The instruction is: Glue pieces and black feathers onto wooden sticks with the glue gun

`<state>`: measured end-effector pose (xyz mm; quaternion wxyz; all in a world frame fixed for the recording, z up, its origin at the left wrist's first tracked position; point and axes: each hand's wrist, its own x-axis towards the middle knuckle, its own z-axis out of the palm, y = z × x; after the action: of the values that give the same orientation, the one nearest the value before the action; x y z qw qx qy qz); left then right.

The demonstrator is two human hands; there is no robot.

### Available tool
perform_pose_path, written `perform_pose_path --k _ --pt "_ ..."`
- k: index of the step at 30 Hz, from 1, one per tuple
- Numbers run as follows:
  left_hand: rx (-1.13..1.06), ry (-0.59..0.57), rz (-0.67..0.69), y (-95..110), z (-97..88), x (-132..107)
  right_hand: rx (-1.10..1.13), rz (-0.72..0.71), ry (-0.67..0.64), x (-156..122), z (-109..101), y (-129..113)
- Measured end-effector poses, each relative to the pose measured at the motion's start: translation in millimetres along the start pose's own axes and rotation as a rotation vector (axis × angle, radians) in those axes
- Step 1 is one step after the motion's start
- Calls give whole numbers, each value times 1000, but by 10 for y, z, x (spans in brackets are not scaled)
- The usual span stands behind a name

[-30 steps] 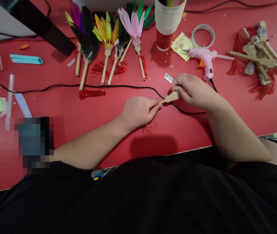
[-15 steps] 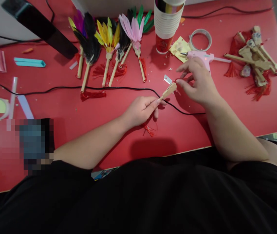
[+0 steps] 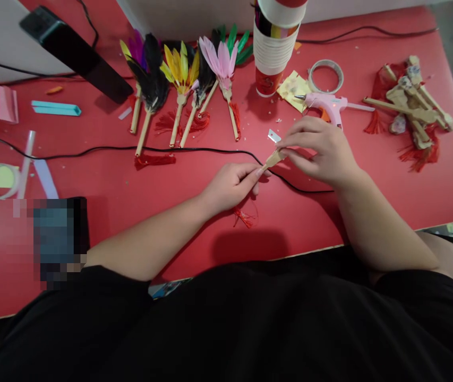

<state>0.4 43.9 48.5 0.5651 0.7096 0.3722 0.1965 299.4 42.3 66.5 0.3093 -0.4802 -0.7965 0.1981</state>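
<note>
My left hand (image 3: 236, 184) is closed around the narrow stem of a small wooden fan handle (image 3: 273, 159), its wide end tilted up to the right. A red tassel (image 3: 244, 217) hangs below that hand. My right hand (image 3: 317, 151) has its thumb and fingertips pinched on the wide end of the same handle, partly covering it. Just beyond my right fingertips lies a small metal blade (image 3: 274, 136). A pink glue gun (image 3: 330, 106) rests behind my right hand, next to a yellow paper pad (image 3: 295, 90).
Feather fans (image 3: 180, 74) lie in a row at the back. Stacked paper cups (image 3: 276, 53) stand beside a tape roll (image 3: 340, 79). More wooden handles (image 3: 417, 106) are piled at right. A black cable (image 3: 130, 148) crosses the red table; a phone-like device (image 3: 80, 228) lies at left.
My right hand has moved down and left, and its fingers have closed onto the handle's wide end. My left hand keeps its hold on the stem. The view has shifted slightly.
</note>
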Motion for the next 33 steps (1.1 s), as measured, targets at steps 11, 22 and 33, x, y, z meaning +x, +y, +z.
perform_pose_path --k 11,22,33 --pt "156 -61 -60 91 -11 -23 -92 -80 -129 -40 -85 -13" --pt "136 -71 -84 134 -8 -25 -125 -96 -80 -95 56 103" --pt "-178 4 -88 4 31 -14 42 -83 368 -9 -50 213"
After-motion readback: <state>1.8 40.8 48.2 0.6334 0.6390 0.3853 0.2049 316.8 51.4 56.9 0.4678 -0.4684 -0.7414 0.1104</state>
